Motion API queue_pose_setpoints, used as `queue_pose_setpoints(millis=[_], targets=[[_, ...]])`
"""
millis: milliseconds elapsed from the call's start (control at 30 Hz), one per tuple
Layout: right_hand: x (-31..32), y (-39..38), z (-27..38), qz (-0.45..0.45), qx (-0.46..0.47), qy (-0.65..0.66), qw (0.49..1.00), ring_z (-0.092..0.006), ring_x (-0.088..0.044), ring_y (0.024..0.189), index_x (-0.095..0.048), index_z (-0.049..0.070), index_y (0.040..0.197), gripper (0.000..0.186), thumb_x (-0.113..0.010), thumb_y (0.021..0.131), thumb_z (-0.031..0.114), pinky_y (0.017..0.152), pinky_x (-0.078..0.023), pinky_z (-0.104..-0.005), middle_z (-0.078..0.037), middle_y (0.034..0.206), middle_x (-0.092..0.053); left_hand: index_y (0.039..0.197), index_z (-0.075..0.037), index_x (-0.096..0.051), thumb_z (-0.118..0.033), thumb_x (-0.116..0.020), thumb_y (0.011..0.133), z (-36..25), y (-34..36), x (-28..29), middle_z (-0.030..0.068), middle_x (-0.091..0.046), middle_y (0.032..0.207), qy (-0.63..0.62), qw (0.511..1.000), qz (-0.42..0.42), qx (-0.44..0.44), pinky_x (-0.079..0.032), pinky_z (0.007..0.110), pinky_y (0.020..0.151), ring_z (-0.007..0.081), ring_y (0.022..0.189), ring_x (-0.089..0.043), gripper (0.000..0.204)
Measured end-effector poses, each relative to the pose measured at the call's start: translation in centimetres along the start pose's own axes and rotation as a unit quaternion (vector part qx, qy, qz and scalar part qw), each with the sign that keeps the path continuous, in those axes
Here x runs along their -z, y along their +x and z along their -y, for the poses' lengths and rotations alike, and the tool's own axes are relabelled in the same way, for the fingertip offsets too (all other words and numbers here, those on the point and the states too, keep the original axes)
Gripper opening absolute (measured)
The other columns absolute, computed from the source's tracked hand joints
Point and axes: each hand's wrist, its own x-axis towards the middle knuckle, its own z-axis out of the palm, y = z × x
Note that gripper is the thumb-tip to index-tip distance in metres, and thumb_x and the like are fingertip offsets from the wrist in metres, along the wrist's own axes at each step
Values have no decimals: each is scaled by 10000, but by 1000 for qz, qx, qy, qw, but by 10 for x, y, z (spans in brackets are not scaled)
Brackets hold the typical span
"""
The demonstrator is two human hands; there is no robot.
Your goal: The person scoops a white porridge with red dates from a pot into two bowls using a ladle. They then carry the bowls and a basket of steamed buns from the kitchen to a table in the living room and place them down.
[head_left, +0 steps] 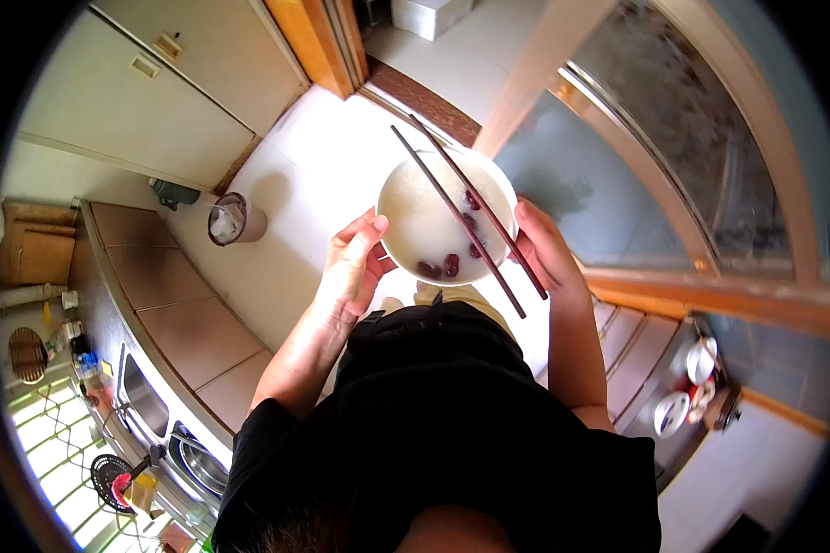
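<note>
A white bowl [509, 191] is held out before my body, level between both hands. My left hand [349, 263] grips its left side, with the thumb on the rim and the fingers curled beneath. On the opposite side, my right hand [542, 247] clasps the bowl, its fingers partly hidden by the bowl and chopsticks. Pale, milky porridge [415, 210] fills the bowl, and several dark red dates [451, 265] float in it. Two dark brown chopsticks [457, 222] rest across the rim, slanting from far left to near right.
A waste bin [239, 221] with a light liner stands on the floor to the left. Along the left runs a counter with a sink [145, 392]. A glazed sliding door [618, 175] is at the right, and dishes [672, 413] sit on a counter at the lower right.
</note>
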Motion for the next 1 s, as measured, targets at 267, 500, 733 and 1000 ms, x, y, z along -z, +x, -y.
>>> queue_pose_setpoints(millis=[267, 500, 733, 1000], targets=[[-33, 195, 60, 11, 6, -31, 999, -114, -542, 861, -512, 44, 1046, 264, -570, 948, 283, 777, -490, -297, -21, 938, -522, 1200, 29, -542, -332, -659, 867, -108, 133, 9, 120, -632, 1099, -7, 996, -62, -58, -528, 408, 854, 227, 971, -635, 505], [-36, 369, 147, 9, 0, -57, 998, -162, -574, 914, -492, -3, 1108, 390, -613, 918, 316, 821, -488, -322, -97, 1029, -572, 1192, 14, -556, -348, -634, 880, -200, 299, -3, 116, -633, 1075, -14, 994, -73, -84, -535, 406, 816, 231, 930, -636, 483], [-3, 538, 215, -31, 93, 20, 995, -166, -564, 910, -500, -11, 1093, 367, -607, 924, 297, 830, -469, -322, -95, 1009, -570, 1345, 59, -414, -335, -639, 877, -291, 493, -33, 174, -602, 1151, 32, 995, -20, -90, -542, 405, 812, 259, 960, -639, 652], [45, 685, 346, -172, 130, 39, 976, -150, -574, 852, -520, 11, 1087, 330, -581, 922, 290, 787, -478, -295, -60, 975, -577, 1352, 22, -426, -330, -664, 862, -385, 717, -128, 149, -618, 1141, 108, 993, 51, -17, -552, 382, 805, 237, 972, -645, 648]])
